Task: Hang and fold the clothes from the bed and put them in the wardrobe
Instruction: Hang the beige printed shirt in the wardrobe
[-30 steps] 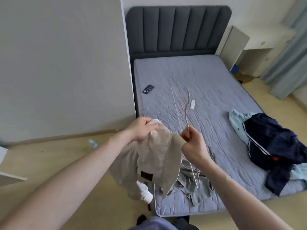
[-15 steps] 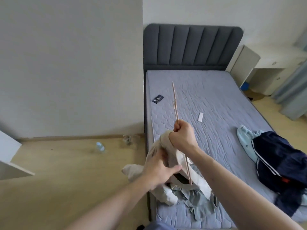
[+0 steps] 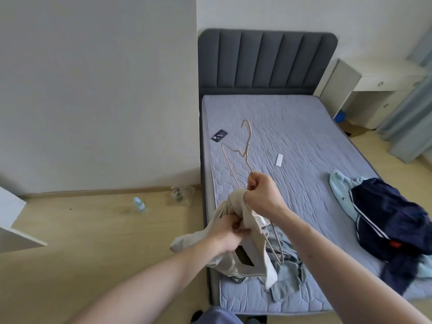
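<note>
My right hand (image 3: 263, 195) grips a thin pink wire hanger (image 3: 243, 155) by one arm, its hook pointing up and away over the bed (image 3: 304, 141). A beige garment (image 3: 251, 249) hangs bunched over the hanger's lower part. My left hand (image 3: 228, 232) clutches the beige fabric just below my right hand. Under the garment, a grey-green cloth (image 3: 288, 272) lies crumpled on the mattress near the foot. A navy jacket (image 3: 388, 218) on a light blue garment (image 3: 340, 190) is heaped at the bed's right side.
A phone (image 3: 219, 135) and a small white strip (image 3: 279, 159) lie on the mattress. A water bottle (image 3: 139, 204) stands on the wooden floor by the wall. A white desk (image 3: 378, 80) and curtains (image 3: 411, 118) are at the right. A white panel edge (image 3: 14, 220) juts in at left.
The hanger has turned so its full outline shows. My left hand has dropped lower and now pulls the beige fabric below my right hand. The view has shifted left.
</note>
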The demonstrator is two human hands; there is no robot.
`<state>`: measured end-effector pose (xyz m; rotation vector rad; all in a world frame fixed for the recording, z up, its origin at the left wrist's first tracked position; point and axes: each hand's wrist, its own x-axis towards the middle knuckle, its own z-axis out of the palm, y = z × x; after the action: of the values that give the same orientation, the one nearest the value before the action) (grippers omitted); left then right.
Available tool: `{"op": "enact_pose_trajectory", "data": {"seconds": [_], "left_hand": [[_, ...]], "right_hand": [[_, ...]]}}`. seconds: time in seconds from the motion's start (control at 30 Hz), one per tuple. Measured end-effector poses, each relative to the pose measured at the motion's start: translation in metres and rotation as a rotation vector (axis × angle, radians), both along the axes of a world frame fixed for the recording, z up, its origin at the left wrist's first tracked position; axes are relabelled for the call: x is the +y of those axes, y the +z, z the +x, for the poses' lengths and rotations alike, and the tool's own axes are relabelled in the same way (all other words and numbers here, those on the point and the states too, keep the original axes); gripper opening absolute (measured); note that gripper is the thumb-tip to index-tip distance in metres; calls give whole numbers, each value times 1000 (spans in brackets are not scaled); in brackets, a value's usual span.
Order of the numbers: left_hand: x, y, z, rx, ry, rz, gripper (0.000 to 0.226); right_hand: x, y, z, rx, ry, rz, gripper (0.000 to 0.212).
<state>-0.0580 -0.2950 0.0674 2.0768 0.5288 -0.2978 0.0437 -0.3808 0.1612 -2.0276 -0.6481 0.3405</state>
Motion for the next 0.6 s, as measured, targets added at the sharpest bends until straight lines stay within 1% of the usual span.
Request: {"op": "enact_pose_trajectory", "data": {"seconds": [0.07,0.1,0.13,0.17,0.2,0.23,0.3,0.33,0.37,0.4,0.43,0.47,0.5,0.53,0.57,0.6], "left_hand": [[17,-5,-5,-9,-13,51,34],[30,-8,-8,-49,17,39,37],[46,-9,-12,-111,65,11,33],[63,-11,-15,-186,115,-13,22],[79,-8,-17,-248,149,-5,18],[93,-7,-17,-296,159,27,21],[110,4,-15,-329,78,105,18],[113,10,-14,-320,21,138,21],[116,14,-13,-297,-29,154,32],[119,17,-14,-248,-76,185,47],[122,18,-15,-192,-136,251,61],[124,16,-16,-134,-212,347,66],[126,12,-18,-89,-281,413,57],[127,7,-19,-49,-325,454,40],[129,1,-20,-32,-338,492,27],[131,-3,-19,-13,-321,514,27]], "right_hand": [[-13,-3,6,-8,-26,-30,32],[-22,-5,11,-21,-42,-63,33],[-32,-8,15,-36,-58,-102,34],[-43,-12,18,-48,-70,-142,35],[-53,-16,20,-56,-77,-180,36],[-61,-20,21,-64,-78,-212,37],[-70,-26,19,-69,-87,-221,36],[-71,-26,18,-59,-108,-199,36],[-71,-25,19,-41,-140,-171,37],[-71,-24,22,-20,-177,-142,37],[-72,-22,25,0,-213,-114,37],[-73,-20,28,17,-238,-91,36],[-74,-18,31,27,-252,-80,35],[-76,-18,33,31,-262,-79,35],[-77,-19,33,36,-273,-79,34],[-78,-21,33,52,-288,-78,34]]}}
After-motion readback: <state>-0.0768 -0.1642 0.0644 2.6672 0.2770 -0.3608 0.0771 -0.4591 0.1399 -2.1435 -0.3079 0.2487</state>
